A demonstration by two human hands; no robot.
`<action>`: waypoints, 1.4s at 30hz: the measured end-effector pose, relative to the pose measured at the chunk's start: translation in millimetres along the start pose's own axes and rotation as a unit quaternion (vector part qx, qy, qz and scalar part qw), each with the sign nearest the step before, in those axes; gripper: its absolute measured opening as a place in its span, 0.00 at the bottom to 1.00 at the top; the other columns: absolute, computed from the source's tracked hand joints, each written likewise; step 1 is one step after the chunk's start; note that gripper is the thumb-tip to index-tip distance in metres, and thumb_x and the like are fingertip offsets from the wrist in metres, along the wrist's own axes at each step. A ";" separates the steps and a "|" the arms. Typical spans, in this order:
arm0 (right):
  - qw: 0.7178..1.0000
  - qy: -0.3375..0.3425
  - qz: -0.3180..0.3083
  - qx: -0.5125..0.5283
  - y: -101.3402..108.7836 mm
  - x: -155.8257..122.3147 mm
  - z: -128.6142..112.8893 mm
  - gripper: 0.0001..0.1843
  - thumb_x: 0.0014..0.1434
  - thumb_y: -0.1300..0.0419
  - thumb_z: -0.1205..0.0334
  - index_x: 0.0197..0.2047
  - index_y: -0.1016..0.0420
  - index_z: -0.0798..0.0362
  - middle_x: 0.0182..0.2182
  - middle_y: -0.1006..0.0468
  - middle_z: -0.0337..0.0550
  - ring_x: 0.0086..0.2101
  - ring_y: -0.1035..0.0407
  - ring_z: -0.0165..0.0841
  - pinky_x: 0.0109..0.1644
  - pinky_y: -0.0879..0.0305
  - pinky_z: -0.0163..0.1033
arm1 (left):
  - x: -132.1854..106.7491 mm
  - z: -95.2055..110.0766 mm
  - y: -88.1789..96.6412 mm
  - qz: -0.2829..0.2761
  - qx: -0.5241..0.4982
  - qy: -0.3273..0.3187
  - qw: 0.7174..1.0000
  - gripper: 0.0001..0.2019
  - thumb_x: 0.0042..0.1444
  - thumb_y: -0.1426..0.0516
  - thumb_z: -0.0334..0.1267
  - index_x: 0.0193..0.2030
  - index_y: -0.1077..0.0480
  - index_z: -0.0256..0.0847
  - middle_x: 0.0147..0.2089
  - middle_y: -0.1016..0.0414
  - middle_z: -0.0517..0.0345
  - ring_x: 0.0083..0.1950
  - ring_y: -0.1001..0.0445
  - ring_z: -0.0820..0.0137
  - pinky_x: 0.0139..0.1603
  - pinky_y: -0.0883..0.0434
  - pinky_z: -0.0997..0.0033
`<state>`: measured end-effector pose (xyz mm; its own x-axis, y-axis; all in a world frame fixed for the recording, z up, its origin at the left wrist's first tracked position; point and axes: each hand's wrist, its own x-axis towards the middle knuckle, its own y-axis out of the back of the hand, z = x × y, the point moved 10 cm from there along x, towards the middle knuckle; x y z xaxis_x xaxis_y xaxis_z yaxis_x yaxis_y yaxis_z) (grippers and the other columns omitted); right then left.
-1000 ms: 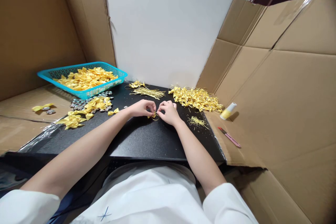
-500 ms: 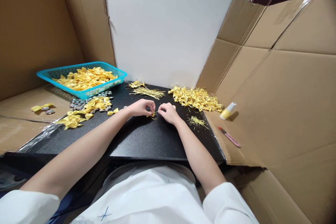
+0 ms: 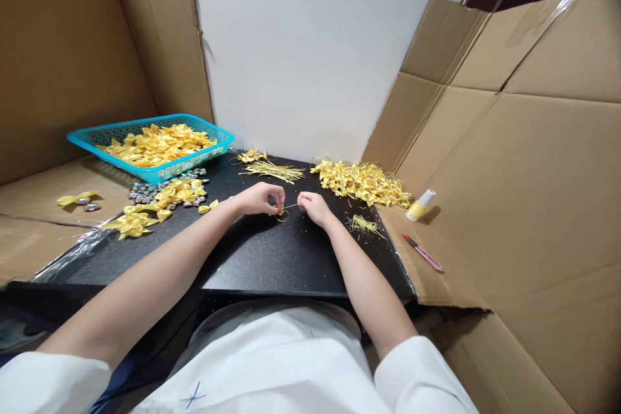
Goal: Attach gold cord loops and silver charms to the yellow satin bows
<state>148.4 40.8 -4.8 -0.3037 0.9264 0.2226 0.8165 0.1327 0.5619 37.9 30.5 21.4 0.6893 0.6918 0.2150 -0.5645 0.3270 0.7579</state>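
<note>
Above the middle of the black table [image 3: 272,259], my left hand [image 3: 264,199] is closed in a pinch on a small yellow bow [image 3: 280,211], mostly hidden by the fingers. A gold cord [image 3: 291,206] runs from the bow to my right hand [image 3: 314,206], whose fingers are pinched on its end. Part of the cord hangs in a loop below the bow. Behind the hands lies a bundle of cut gold cords [image 3: 276,172]. To the left are several loose yellow bows [image 3: 179,191] and silver bells or beads [image 3: 145,194], too small to tell which.
A blue basket [image 3: 160,174] of yellow bows stands back left. At the back right lies a heap of corded bows [image 3: 361,181], with cord scraps [image 3: 365,225] nearer me. A white and yellow spool [image 3: 421,205] and a pink cutter [image 3: 423,253] rest on cardboard at the right.
My right hand has moved slightly right, its fingers closing on the cord end, and the cord between the hands is now drawn straight. My left hand has hardly moved.
</note>
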 end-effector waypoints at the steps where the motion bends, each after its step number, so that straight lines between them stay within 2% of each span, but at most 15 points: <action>1: 1.000 -0.006 -0.003 0.012 -0.4 1.2 3.0 0.13 0.61 0.47 0.64 0.25 0.30 0.55 0.25 0.29 0.35 0.30 0.34 0.29 0.39 0.38 0.36 | -0.1 -0.5 0.3 0.001 -0.003 0.000 1.000 0.10 0.41 0.42 0.26 0.33 0.30 0.39 0.30 0.19 0.62 0.35 0.22 0.69 0.39 0.32 0.74; 3: 0.999 -0.022 -0.010 0.036 -1.5 3.5 9.1 0.11 0.64 0.44 0.58 0.36 0.26 0.57 0.34 0.25 0.39 0.34 0.30 0.31 0.41 0.32 0.39 | -0.2 -1.4 1.2 0.004 -0.012 0.000 1.000 0.09 0.41 0.42 0.26 0.32 0.31 0.39 0.30 0.20 0.61 0.34 0.22 0.69 0.38 0.32 0.74; 5: 0.997 -0.042 -0.017 0.058 -2.6 5.5 15.3 0.15 0.64 0.42 0.55 0.48 0.28 0.57 0.44 0.25 0.45 0.40 0.28 0.34 0.44 0.29 0.44 | -0.4 -1.7 3.2 0.010 -0.025 -0.003 1.000 0.08 0.42 0.42 0.28 0.32 0.31 0.39 0.31 0.20 0.60 0.34 0.23 0.69 0.38 0.31 0.73; 8: 0.994 -0.071 -0.025 0.083 -2.2 7.1 23.2 0.18 0.64 0.42 0.56 0.54 0.31 0.55 0.50 0.27 0.48 0.45 0.28 0.37 0.48 0.28 0.48 | -0.9 -1.0 7.5 0.025 -0.043 -0.008 0.999 0.06 0.45 0.41 0.32 0.31 0.32 0.39 0.31 0.21 0.59 0.35 0.24 0.69 0.40 0.31 0.71; 19: 0.993 -0.093 -0.014 0.074 17.0 0.3 23.3 0.17 0.64 0.42 0.55 0.53 0.31 0.56 0.48 0.26 0.47 0.43 0.28 0.35 0.45 0.27 0.46 | 2.1 2.4 4.0 0.029 -0.100 -0.019 0.994 0.10 0.47 0.38 0.40 0.29 0.34 0.38 0.29 0.23 0.59 0.33 0.26 0.69 0.38 0.31 0.69; 24: 0.996 -0.077 0.040 -0.020 32.7 -3.2 12.8 0.11 0.65 0.48 0.62 0.36 0.26 0.56 0.31 0.26 0.38 0.32 0.32 0.29 0.39 0.33 0.37 | 1.4 20.2 -10.1 0.006 -0.107 -0.039 0.993 0.06 0.48 0.40 0.38 0.30 0.30 0.37 0.30 0.25 0.60 0.34 0.27 0.71 0.39 0.31 0.71; 26: 0.992 -0.073 0.068 -0.072 42.2 -5.0 5.3 0.09 0.62 0.46 0.64 0.34 0.26 0.54 0.30 0.26 0.36 0.33 0.33 0.29 0.42 0.36 0.36 | 1.8 27.4 -19.4 -0.012 -0.112 -0.045 0.993 0.05 0.49 0.41 0.37 0.29 0.30 0.37 0.28 0.26 0.60 0.32 0.28 0.72 0.37 0.31 0.73; 28: 0.984 -0.078 0.096 -0.126 58.4 -12.4 -2.3 0.06 0.58 0.42 0.62 0.38 0.25 0.52 0.35 0.24 0.37 0.38 0.33 0.31 0.46 0.38 0.38 | 3.0 31.6 -27.4 -0.026 -0.115 -0.050 0.992 0.06 0.50 0.41 0.37 0.29 0.28 0.36 0.29 0.25 0.59 0.31 0.28 0.72 0.35 0.32 0.74; 31: 0.963 -0.109 0.137 -0.206 100.4 -46.6 -8.1 0.13 0.57 0.40 0.57 0.45 0.25 0.50 0.43 0.24 0.43 0.44 0.33 0.37 0.51 0.39 0.44 | 5.3 32.3 -34.3 -0.031 -0.117 -0.054 0.991 0.08 0.50 0.40 0.38 0.30 0.24 0.36 0.32 0.22 0.54 0.35 0.25 0.69 0.37 0.31 0.73; 34: 0.922 -0.171 0.198 -0.285 158.1 -114.2 -0.4 0.14 0.57 0.40 0.56 0.45 0.23 0.53 0.48 0.26 0.53 0.52 0.37 0.48 0.56 0.44 0.53 | 6.2 29.5 -38.9 -0.031 -0.118 -0.052 0.991 0.08 0.49 0.39 0.39 0.31 0.22 0.36 0.34 0.20 0.53 0.36 0.24 0.68 0.36 0.32 0.73; 36: 0.880 -0.234 0.243 -0.334 192.9 -167.9 14.3 0.18 0.57 0.41 0.56 0.47 0.23 0.58 0.50 0.29 0.62 0.56 0.41 0.57 0.56 0.46 0.61 | 5.8 27.7 -41.5 -0.032 -0.121 -0.049 0.991 0.08 0.48 0.38 0.39 0.32 0.21 0.37 0.34 0.20 0.53 0.36 0.24 0.68 0.35 0.32 0.73; 37: 0.836 -0.288 0.251 -0.393 206.9 -194.4 24.9 0.20 0.59 0.43 0.53 0.49 0.24 0.57 0.52 0.30 0.61 0.55 0.41 0.57 0.55 0.44 0.60 | 5.4 26.9 -42.4 -0.031 -0.123 -0.049 0.991 0.08 0.48 0.37 0.39 0.32 0.21 0.37 0.34 0.20 0.53 0.36 0.24 0.68 0.36 0.32 0.73; 38: 0.797 -0.339 0.249 -0.433 216.6 -217.7 36.7 0.22 0.60 0.44 0.50 0.50 0.24 0.57 0.53 0.30 0.62 0.55 0.40 0.57 0.54 0.43 0.60 | 4.9 26.2 -43.2 -0.029 -0.126 -0.049 0.990 0.08 0.47 0.37 0.39 0.32 0.21 0.37 0.34 0.20 0.53 0.36 0.24 0.68 0.36 0.32 0.73; 40: 0.750 -0.387 0.253 -0.473 226.3 -249.6 54.2 0.25 0.61 0.48 0.47 0.49 0.24 0.58 0.53 0.30 0.63 0.53 0.39 0.56 0.51 0.40 0.60 | 4.0 24.5 -44.2 -0.025 -0.129 -0.049 0.990 0.08 0.46 0.36 0.40 0.32 0.21 0.37 0.34 0.20 0.54 0.38 0.24 0.68 0.38 0.31 0.72; 42: 0.738 -0.406 0.259 -0.472 227.6 -265.3 68.4 0.24 0.62 0.49 0.48 0.47 0.23 0.56 0.53 0.30 0.62 0.52 0.38 0.56 0.49 0.39 0.60 | 3.3 21.9 -44.5 -0.020 -0.128 -0.046 0.991 0.09 0.45 0.35 0.40 0.33 0.21 0.38 0.35 0.20 0.54 0.38 0.24 0.68 0.39 0.31 0.72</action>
<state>448.4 -150.7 9.5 0.6376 0.7227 0.2669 -0.1031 -0.2632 0.9592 75.3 4.1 1.9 0.7451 0.6171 0.2530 -0.6247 0.5127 0.5890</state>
